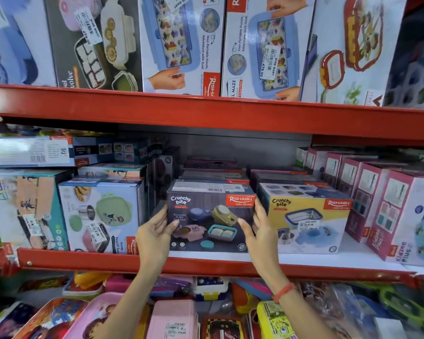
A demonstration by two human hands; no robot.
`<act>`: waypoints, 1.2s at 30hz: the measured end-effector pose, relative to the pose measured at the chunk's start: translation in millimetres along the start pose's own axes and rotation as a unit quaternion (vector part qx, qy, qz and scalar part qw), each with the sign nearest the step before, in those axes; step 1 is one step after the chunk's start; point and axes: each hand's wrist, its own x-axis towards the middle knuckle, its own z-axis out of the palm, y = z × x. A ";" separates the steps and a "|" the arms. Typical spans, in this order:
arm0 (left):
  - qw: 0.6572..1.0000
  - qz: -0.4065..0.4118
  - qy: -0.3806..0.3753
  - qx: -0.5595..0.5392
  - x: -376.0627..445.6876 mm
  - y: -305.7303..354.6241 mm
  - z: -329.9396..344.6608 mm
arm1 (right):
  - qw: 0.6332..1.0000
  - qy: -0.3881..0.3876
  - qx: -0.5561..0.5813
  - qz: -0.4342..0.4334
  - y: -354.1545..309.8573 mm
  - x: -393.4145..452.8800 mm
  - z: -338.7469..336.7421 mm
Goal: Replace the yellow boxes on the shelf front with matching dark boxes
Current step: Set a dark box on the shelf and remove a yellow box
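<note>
A dark "Crunchy bite" box [209, 220] stands at the front of the middle shelf, held by both sides. My left hand [154, 234] grips its left edge with the thumb on the front face. On the right edge sits my right hand [257, 228], thumb also across the front. Immediately to the right stands a yellow "Crunchy bite" box [309, 223], upright at the shelf front, touching or nearly touching the dark one. More dark boxes [214, 174] lie stacked behind on the same shelf.
A white and blue lunch-box carton [101, 216] stands left of the dark box, with a narrow gap between. Pink cartons [377, 206] fill the right side. The red shelf beam [206, 265] runs below my wrists; another red beam [206, 113] is overhead.
</note>
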 end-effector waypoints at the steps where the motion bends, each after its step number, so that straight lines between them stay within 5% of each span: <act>1: 1.000 0.005 0.003 0.005 -0.5 -0.5 0.8 | 1.000 0.002 -0.009 -0.005 0.4 0.1 0.3; 6: 0.996 0.037 0.011 0.082 -10.2 -3.2 2.4 | 0.996 -0.008 -0.090 -0.023 -0.4 -0.2 -4.1; 11: 0.955 0.197 0.118 0.188 -40.4 8.5 25.4 | 0.996 -0.020 -0.059 -0.058 -6.8 -8.4 -29.6; 14: 0.944 0.271 0.100 0.163 -56.1 21.5 56.6 | 0.994 0.025 -0.026 -0.100 -8.5 -9.7 -62.1; 18: 0.968 0.203 -0.011 0.148 -76.3 29.7 109.0 | 0.984 0.132 -0.024 -0.117 7.2 -1.3 -113.6; 22: 0.965 0.107 -0.103 0.218 -92.3 22.9 153.8 | 0.978 0.202 -0.021 -0.038 40.6 11.4 -158.7; 29: 0.970 -0.117 -0.132 0.166 -93.7 24.2 182.4 | 0.957 0.028 0.064 0.280 76.6 37.6 -197.2; 36: 0.985 -0.140 -0.088 -0.045 -84.9 39.4 178.2 | 0.933 0.024 0.242 0.265 71.0 57.7 -222.9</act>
